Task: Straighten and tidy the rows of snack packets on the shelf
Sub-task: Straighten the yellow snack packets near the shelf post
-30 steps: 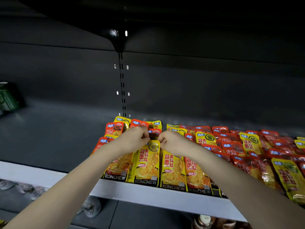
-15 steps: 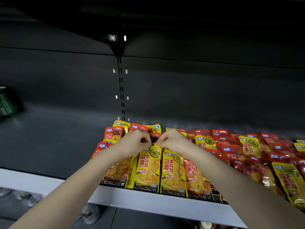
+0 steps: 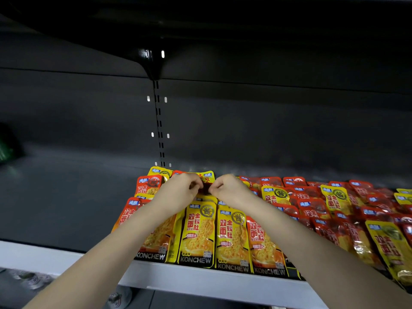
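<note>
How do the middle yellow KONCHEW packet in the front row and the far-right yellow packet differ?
The middle yellow packet lies straight, square to the shelf edge; the far-right yellow packet lies slanted. The middle one sits flush between neighbours; the far-right one overlaps red packets. Both are yellow with red characters.

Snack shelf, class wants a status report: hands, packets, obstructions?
Left hand and right hand both pinch one red packet. Front yellow packets in line at shelf edge; right-side packets jumbled. Nothing blocking the hands.
</note>
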### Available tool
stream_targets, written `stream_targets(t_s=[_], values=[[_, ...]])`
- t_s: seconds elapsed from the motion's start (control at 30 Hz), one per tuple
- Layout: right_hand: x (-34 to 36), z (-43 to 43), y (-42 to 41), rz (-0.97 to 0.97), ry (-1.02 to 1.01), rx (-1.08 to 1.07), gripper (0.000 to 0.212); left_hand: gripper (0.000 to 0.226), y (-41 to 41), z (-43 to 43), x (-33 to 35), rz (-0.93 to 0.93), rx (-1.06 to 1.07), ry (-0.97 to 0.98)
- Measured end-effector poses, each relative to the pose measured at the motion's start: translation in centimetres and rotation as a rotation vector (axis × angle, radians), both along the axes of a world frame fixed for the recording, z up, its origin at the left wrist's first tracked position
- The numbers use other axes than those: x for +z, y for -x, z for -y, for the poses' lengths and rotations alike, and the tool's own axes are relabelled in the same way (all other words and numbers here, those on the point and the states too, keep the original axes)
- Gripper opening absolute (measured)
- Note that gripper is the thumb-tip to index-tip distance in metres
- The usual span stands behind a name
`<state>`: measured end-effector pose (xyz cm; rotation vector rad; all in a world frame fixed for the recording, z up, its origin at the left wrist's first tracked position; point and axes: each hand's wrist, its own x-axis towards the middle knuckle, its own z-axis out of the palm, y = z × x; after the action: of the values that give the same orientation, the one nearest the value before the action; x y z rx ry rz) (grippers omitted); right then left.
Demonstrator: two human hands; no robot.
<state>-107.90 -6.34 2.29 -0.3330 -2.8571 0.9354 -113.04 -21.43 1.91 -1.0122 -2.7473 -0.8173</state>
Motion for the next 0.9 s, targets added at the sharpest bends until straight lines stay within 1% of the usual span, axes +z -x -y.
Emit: stream_targets(t_s=[0.1, 0.17, 0.23, 0.37, 0.47, 0.57, 0.63, 0.7, 0.8, 0.9], values=[[0.2, -0.5, 0.4, -0.061, -0.091, -0.046, 0.023, 0.023, 0.1, -0.8, 0.2, -0.052, 0.029, -0.068], [0.2, -0.9, 0.8, -0.097, -0.127, -0.067, 0.023, 0.025, 0.3, -1.4, 0.3, -0.098, 0.043, -0.055], [0.0, -1.0, 1.1, -0.096, -0.151, -0.072, 0.021, 0.028, 0.6, -1.9, 0.1, -0.145, 0.047, 0.036], [-0.8, -0.8, 2.1, -0.004, -0.203, -0.053, 0.023, 0.031, 1.4, -2.7, -0.6, -0.192, 0.066, 0.252], [-1.0, -0.8, 2.5, 0.047, -0.212, -0.05, 0.022, 0.03, 1.6, -3.1, -0.8, -0.21, 0.073, 0.33], [-0.9, -0.8, 3.0, 0.056, -0.211, -0.043, 0.017, 0.031, 1.8, -3.3, -0.7, -0.193, 0.058, 0.375], [-0.9, -0.8, 3.2, 0.055, -0.192, -0.045, 0.013, 0.03, 2.1, -3.4, -0.7, -0.178, 0.058, 0.365], [-0.9, -0.9, 3.4, 0.033, -0.148, -0.058, 0.014, 0.029, 2.3, -3.3, -0.7, -0.174, 0.062, 0.322], [-0.8, -1.1, 3.4, -0.031, -0.04, -0.087, 0.014, 0.028, 2.7, -3.2, -0.7, -0.147, 0.068, 0.183], [-0.7, -1.3, 3.2, -0.093, 0.028, -0.082, 0.017, 0.035, 3.2, -3.1, -0.7, -0.094, 0.082, 0.019]])
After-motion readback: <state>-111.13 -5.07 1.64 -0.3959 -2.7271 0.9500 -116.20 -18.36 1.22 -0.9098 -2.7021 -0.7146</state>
